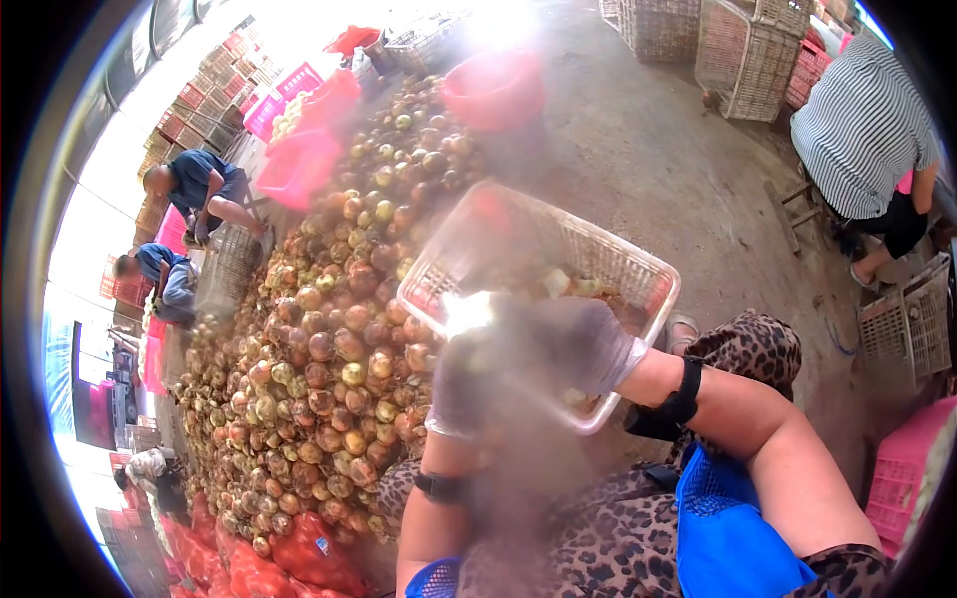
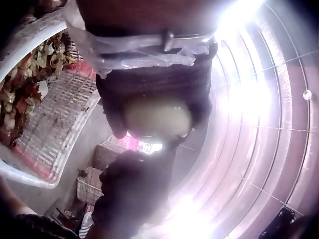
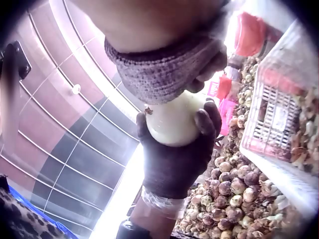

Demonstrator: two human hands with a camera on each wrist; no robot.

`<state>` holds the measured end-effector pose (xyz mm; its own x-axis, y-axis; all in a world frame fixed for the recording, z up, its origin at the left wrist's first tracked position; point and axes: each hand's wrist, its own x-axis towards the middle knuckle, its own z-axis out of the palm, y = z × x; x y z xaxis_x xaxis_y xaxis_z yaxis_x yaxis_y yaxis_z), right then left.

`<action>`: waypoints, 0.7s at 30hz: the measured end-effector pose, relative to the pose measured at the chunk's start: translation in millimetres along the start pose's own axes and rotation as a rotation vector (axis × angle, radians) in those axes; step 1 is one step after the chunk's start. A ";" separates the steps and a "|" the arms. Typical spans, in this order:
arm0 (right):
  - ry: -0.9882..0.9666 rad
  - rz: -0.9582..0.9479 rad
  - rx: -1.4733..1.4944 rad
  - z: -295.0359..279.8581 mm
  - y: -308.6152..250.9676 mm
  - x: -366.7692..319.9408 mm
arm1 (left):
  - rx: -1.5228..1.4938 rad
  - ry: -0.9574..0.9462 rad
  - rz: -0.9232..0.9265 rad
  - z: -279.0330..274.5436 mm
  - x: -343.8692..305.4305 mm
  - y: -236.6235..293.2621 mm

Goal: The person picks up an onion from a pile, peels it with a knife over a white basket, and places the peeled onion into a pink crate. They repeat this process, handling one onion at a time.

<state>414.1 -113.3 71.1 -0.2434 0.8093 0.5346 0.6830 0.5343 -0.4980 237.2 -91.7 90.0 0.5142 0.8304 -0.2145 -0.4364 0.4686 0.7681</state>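
A peeled white onion (image 3: 172, 124) sits in my gloved left hand (image 3: 174, 167), whose fingers and thumb curl round its sides. A small brown bit shows at the onion's edge in the right wrist view. My right hand (image 3: 154, 74), in a grey knit glove, is right over the onion with its fingers bent; I cannot tell what they grip. From the left wrist, the pale onion (image 2: 157, 117) lies under my left hand (image 2: 154, 87), with my dark right hand (image 2: 134, 194) below. Blur and glare cover both hands in the head view, over a white plastic basket (image 1: 658, 269).
Onion skins (image 2: 20, 104) lie in the basket. A large heap of unpeeled onions (image 1: 319, 389) spreads to the left, with red net bags (image 1: 309, 553) at its near end. A red tub (image 1: 495, 90) stands ahead. Other people sit left and right, among stacked crates (image 1: 743, 60).
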 end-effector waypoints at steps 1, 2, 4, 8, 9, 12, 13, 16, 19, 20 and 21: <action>0.000 -0.005 -0.018 -4.9 -3.0 1.9 | -0.005 0.022 0.022 0.0 1.7 -0.7; 0.004 0.012 -0.035 -11.9 -7.7 3.4 | -0.011 0.042 0.043 0.6 4.0 -0.9; 0.005 0.288 0.392 -17.9 -10.5 5.6 | 0.103 0.037 0.118 8.5 7.9 2.7; 0.039 0.295 0.786 -2.1 9.1 4.1 | 0.118 0.048 0.156 0.9 23.2 1.2; 0.031 0.198 0.641 -4.8 5.9 5.6 | 0.098 0.038 0.130 0.9 25.1 1.3; 0.011 0.156 0.506 -13.2 -2.7 4.7 | 0.047 0.021 0.158 10.6 16.2 -1.7; 0.010 0.167 0.549 -13.0 -1.3 4.5 | 0.102 0.014 0.183 10.1 16.3 0.2; 0.025 0.730 1.079 -20.5 11.5 17.0 | 0.270 0.017 0.267 9.0 13.5 11.7; -0.282 0.972 0.359 -73.1 -4.2 53.0 | 0.448 0.055 0.354 13.8 1.9 19.4; -0.207 0.842 0.266 -64.3 -2.2 45.1 | 0.515 0.057 0.397 8.5 2.2 19.4; -0.176 0.724 0.331 -53.0 -2.3 38.4 | 0.582 0.074 0.446 1.7 2.8 20.3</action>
<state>439.7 -96.4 128.9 0.0569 0.9934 -0.0993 0.4805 -0.1144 -0.8695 231.0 -80.4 106.0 0.3189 0.9326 0.1687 -0.1195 -0.1370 0.9833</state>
